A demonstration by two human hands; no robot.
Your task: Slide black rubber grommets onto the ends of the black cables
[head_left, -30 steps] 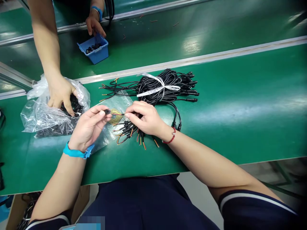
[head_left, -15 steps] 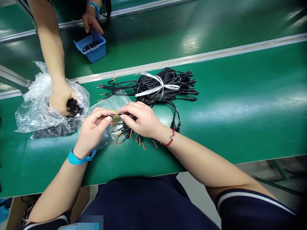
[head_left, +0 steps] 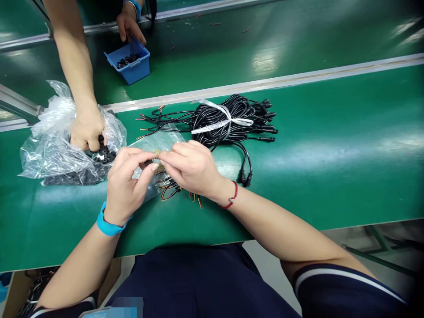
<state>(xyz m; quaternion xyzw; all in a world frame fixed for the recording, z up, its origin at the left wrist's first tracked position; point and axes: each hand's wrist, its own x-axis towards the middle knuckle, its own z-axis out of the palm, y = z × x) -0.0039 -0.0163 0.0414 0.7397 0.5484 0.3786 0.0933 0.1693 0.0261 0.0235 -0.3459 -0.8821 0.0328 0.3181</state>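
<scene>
Two bare hands meet at the fingertips over the near bench. The left hand (head_left: 127, 181) has its thumb and forefinger closed about a small black connector (head_left: 146, 164), which they mostly hide. The right hand (head_left: 195, 170) has its thumb and forefinger clamped together on thin reddish wire ends (head_left: 157, 157), just beside the left forefinger's tip; whether wire and connector touch cannot be told. A blue wristband (head_left: 111, 226) circles the left wrist, a red bracelet (head_left: 232, 198) the right.

Right behind the fingertips shows a yellowish patterned piece (head_left: 160, 168), partly covered. Beneath the right hand lie short black leads (head_left: 170, 185) with bared orange, yellow and red ends, and a flat clear bag (head_left: 162, 139) spreads under the work. Beyond the right hand rests a bundle of black cables (head_left: 215, 117), tied with a white strap (head_left: 220, 123); two plugs (head_left: 245, 177) dangle off toward its near side.

Left of the left hand, a crumpled plastic bag (head_left: 49, 141) holds black parts (head_left: 105, 154), and a co-worker's hand (head_left: 88, 128) reaches into it. Farther off, a blue bin (head_left: 137, 73) with black pieces stands on the next green surface (head_left: 205, 57), another hand (head_left: 129, 28) at its rim. A metal rail (head_left: 265, 84) runs between the surfaces.
</scene>
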